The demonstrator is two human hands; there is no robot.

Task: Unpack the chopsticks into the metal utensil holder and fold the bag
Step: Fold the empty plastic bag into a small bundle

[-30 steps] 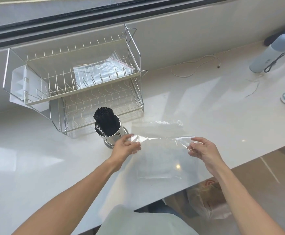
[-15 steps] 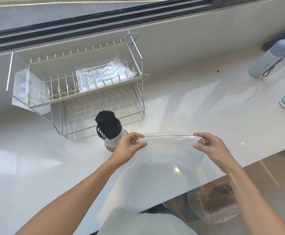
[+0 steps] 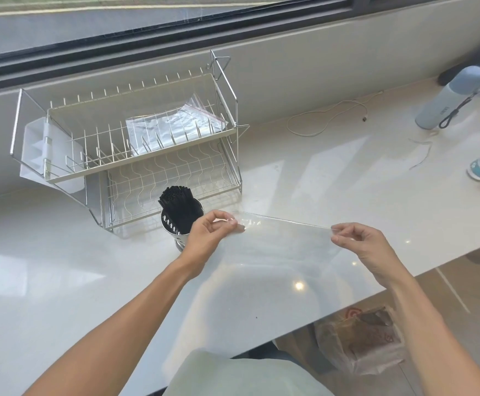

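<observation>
Centre of frame: the clear, empty plastic bag [image 3: 284, 247] is stretched flat above the pale countertop [image 3: 61, 267], its far corners pinched by the left hand [image 3: 210, 235] and the right hand [image 3: 358, 244]. Black chopsticks [image 3: 180, 208] stand in the perforated metal utensil holder [image 3: 176, 228], left of centre. For a clean fold, keep the held edge taut and level, aligning corners before creasing.
</observation>
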